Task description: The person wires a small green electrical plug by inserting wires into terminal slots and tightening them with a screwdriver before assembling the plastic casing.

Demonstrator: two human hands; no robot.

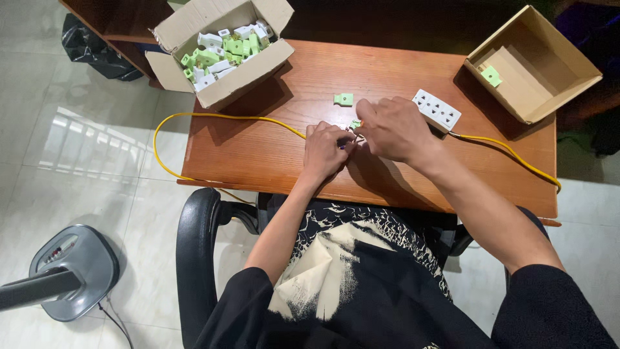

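Note:
My left hand [325, 150] and my right hand [392, 128] meet at the middle of a brown wooden table [271, 152]. Between their fingertips sits a small green plug part [354, 124] at the end of a yellow cable [213, 117]. Both hands pinch around this piece; a thin dark tool tip seems to show at my left fingers. A loose green plug piece [343, 99] lies just beyond the hands. A white multi-socket strip [437, 110] rests right of my right hand, with yellow cable [516, 157] running off to the right.
An open cardboard box [223, 45] with several green and white plug parts stands at the back left. A second, shallower box [533, 61] with one green piece is at the back right. A black chair arm [197, 252] and a grey fan base [74, 271] are at the left.

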